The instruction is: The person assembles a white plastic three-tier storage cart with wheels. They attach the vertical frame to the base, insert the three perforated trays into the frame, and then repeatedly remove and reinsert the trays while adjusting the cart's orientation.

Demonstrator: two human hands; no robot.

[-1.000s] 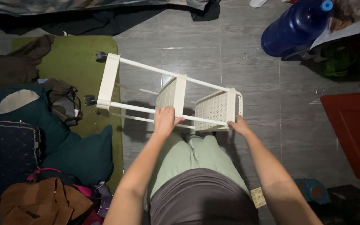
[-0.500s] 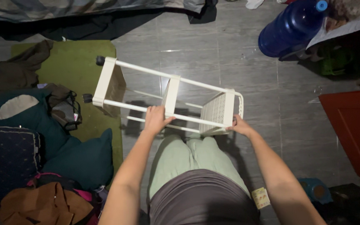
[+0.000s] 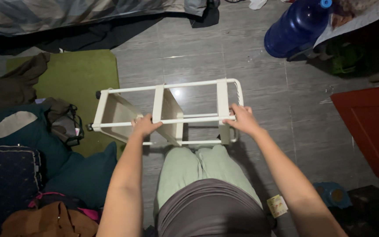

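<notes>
- Hands, two — left hand [image 3: 145,126] and right hand [image 3: 241,119] are both closed around the near rail of one white shelf rack [image 3: 167,112], which lies on its side just above the grey tiled floor [image 3: 259,92], in front of the person's legs.
- Rack shelves: three panels between the long rails.
- Green mat [image 3: 80,74], one, left of the rack.
- Blue water jug [image 3: 297,27], one, far right.

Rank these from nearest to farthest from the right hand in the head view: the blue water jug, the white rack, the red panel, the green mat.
1. White rack: in the grip of the right hand, at its right end.
2. Red panel: on the floor, off to the right.
3. Blue water jug: top right, farther off.
4. Green mat: far left, beyond the rack.
</notes>
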